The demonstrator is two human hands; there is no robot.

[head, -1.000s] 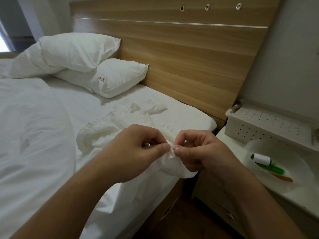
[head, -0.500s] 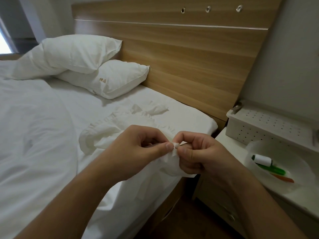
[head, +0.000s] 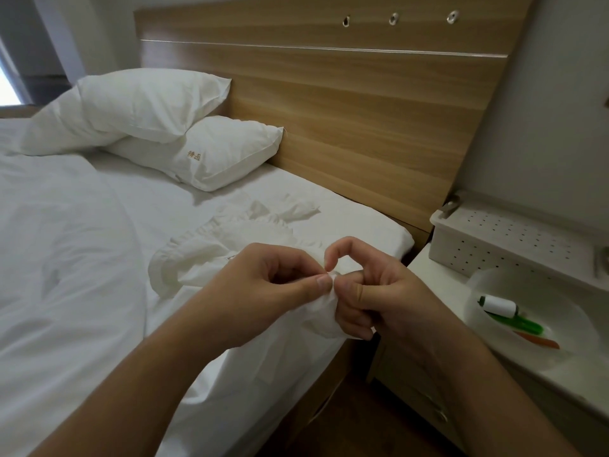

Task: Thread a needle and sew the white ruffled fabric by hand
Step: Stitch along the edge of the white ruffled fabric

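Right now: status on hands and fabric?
Left hand pinches white ruffled fabric at its edge. Right hand grips same edge, forefinger raised. Needle not discernible. Nothing obstructing.

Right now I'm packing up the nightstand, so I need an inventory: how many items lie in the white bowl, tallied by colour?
White: 1, the thread spool
Green: 1, a pen-like tool
Orange: 1, a thin stick-like tool
Total: 3, all inside the white bowl on the nightstand.

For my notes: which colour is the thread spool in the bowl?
White thread spool, seen best in the head view.
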